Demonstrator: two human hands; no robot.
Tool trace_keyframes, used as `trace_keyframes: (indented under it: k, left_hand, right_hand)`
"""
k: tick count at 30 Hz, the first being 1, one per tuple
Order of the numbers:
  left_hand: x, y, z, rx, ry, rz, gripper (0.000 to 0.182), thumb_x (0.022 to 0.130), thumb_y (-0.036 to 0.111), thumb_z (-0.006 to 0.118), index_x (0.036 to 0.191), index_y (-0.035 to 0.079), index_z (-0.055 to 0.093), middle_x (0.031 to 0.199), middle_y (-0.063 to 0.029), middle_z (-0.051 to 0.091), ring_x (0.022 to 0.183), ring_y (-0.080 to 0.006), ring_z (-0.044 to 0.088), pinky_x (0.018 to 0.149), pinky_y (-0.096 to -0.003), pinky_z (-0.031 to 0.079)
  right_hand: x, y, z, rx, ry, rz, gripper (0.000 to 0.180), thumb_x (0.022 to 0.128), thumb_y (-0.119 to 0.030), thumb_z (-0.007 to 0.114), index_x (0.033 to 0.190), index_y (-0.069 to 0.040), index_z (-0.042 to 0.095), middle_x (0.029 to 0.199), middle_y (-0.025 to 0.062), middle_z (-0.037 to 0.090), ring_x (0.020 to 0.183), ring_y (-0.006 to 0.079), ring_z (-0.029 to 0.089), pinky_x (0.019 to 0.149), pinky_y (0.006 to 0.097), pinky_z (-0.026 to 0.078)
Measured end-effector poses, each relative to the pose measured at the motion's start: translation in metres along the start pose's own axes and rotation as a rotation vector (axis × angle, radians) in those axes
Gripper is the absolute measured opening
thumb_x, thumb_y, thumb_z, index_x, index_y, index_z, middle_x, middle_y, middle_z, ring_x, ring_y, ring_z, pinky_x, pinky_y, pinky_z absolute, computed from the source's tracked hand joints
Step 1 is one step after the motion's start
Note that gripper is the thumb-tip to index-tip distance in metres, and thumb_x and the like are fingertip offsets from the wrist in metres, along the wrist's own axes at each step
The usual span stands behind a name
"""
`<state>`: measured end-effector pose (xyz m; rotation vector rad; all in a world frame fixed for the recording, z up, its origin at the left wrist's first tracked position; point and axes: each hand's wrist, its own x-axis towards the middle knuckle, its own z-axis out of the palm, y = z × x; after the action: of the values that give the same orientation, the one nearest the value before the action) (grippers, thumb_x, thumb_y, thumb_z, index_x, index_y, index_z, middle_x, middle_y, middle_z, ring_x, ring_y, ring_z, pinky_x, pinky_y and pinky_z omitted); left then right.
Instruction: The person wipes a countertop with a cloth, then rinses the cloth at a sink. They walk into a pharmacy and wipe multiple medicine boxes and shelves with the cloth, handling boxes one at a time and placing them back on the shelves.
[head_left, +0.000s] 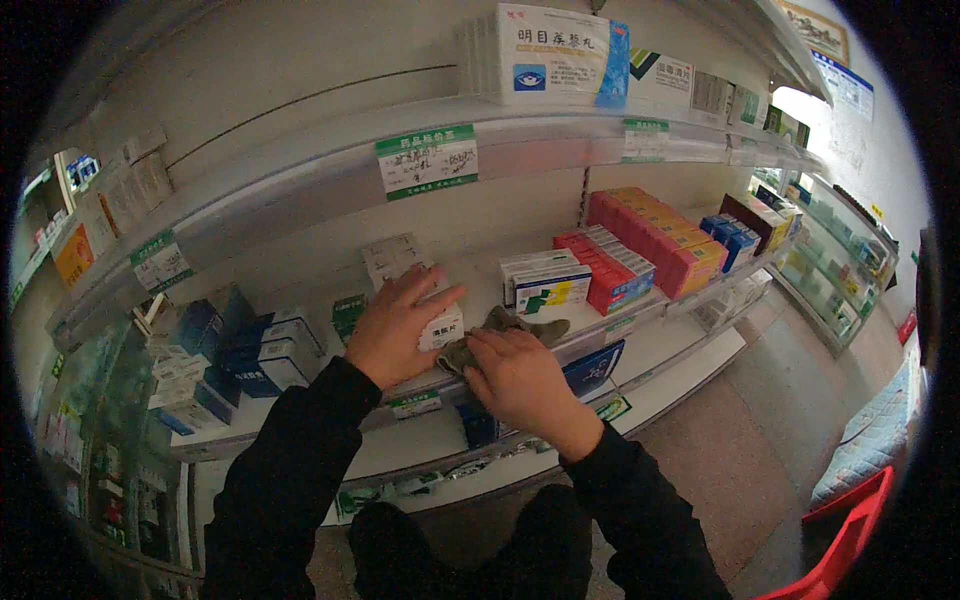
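My left hand (397, 326) lies with fingers spread over white medicine boxes on the middle shelf, its thumb beside a small white box (444, 328). More white boxes (394, 259) stand behind its fingertips. My right hand (525, 382) presses on a crumpled grey-green cloth (551, 328) at the shelf's front edge, its fingers closed on the cloth. The cloth touches the small white box and spreads to the right. Just right of it stand white boxes with a green and yellow print (553, 289). A dark green box (348, 316) is left of my left hand.
Red boxes (611, 274) and pink-orange boxes (660, 240) line the shelf to the right; blue and white boxes (274, 360) stand left. An upper shelf (300, 161) with price tags overhangs my hands. Lower shelves hold more boxes. A red plastic basket (847, 536) and a glass display case (832, 262) are at the right.
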<state>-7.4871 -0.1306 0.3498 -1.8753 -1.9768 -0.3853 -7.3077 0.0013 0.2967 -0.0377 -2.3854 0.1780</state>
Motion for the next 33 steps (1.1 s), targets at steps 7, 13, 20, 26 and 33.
trace_keyframes:
  k: [7,13,20,26,33]
  left_hand:
    - [0.004,-0.005,-0.001,-0.213,0.054,-0.122,0.086,0.068,0.025,0.08,0.147,0.02,0.046,0.151,-0.0134,0.042,0.143,-0.0372,0.035,0.116,-0.0536,0.029]
    - [0.0,-0.008,0.0,-0.017,-0.033,-0.037,0.081,0.068,0.029,0.082,0.142,0.022,0.05,0.145,-0.0137,0.048,0.136,-0.0364,0.043,0.109,-0.0544,0.034]
    - [0.007,-0.015,-0.008,-0.173,-0.099,-0.057,0.072,0.067,0.036,0.084,0.13,0.015,0.055,0.133,-0.0119,0.054,0.127,-0.0332,0.05,0.104,-0.0483,0.039]
    - [0.008,-0.012,-0.017,-0.129,-0.132,-0.042,0.07,0.068,0.036,0.083,0.128,0.014,0.055,0.13,-0.014,0.053,0.123,-0.0363,0.051,0.104,-0.0455,0.04]
    - [0.04,0.012,-0.002,-0.017,0.099,-0.085,0.091,0.07,0.053,0.083,0.134,-0.001,0.048,0.141,-0.0238,0.047,0.129,-0.0399,0.048,0.11,-0.0477,0.038]
  right_hand:
    - [-0.003,0.008,-0.014,0.225,-0.054,0.022,0.033,0.085,-0.012,0.067,0.116,-0.003,0.065,0.109,0.0194,0.068,0.101,0.038,0.065,0.092,0.0441,0.051]
    - [-0.001,0.01,-0.014,0.383,0.285,0.166,0.026,0.087,-0.009,0.065,0.113,-0.004,0.065,0.11,0.0172,0.067,0.099,0.037,0.065,0.089,0.0462,0.051]
    - [-0.002,0.008,-0.018,-0.147,-0.003,-0.134,0.027,0.086,-0.031,0.069,0.099,-0.008,0.07,0.102,0.0108,0.068,0.099,0.0317,0.064,0.093,0.0405,0.049]
    - [-0.019,0.034,-0.05,0.08,-0.044,0.026,0.021,0.082,-0.02,0.071,0.096,-0.004,0.067,0.099,0.0147,0.067,0.095,0.0368,0.062,0.086,0.0459,0.05]
    - [-0.066,0.044,-0.108,0.874,0.597,0.484,0.033,0.095,-0.008,0.06,0.128,-0.001,0.055,0.119,0.0133,0.064,0.111,0.0252,0.062,0.096,0.0382,0.05]
